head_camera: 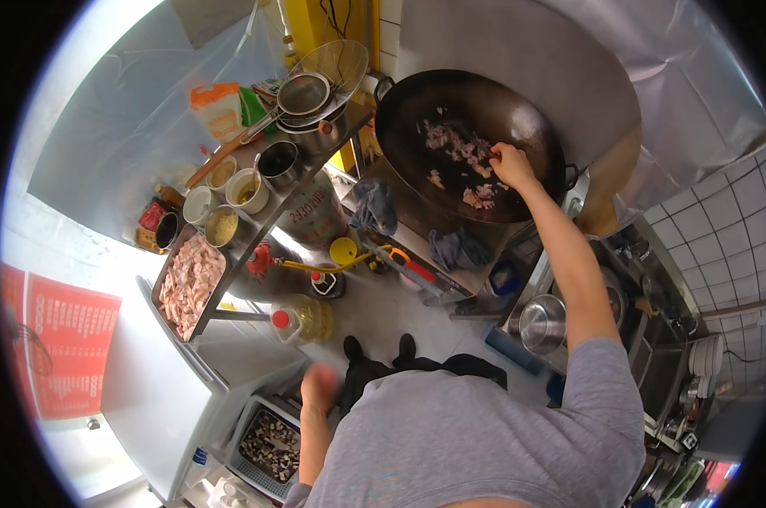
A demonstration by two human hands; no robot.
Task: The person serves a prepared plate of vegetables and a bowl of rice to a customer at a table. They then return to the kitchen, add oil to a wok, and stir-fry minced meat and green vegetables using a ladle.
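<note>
A large dark wok (408, 146) sits on the stove, with small pieces of pinkish meat (456, 145) scattered over its bottom and lower side. My right hand (513, 166) reaches over the wok's right part, fingers curled in, close above the meat. Something small and brownish shows at the fingertips, but what it is cannot be made out. Down at my left side, my left hand (320, 386) is blurred, apart from the shelf and the wok. Whether it holds anything is unclear.
A metal tray of raw meat strips (192, 286), seasoning bowls (248, 190) and strainers (304, 94) occupy the left shelf. Gas cylinders (311, 213) and an oil jug (303, 319) stand below. Cloths (456, 249) lie along the stove front. A steel pot (541, 322) is at right.
</note>
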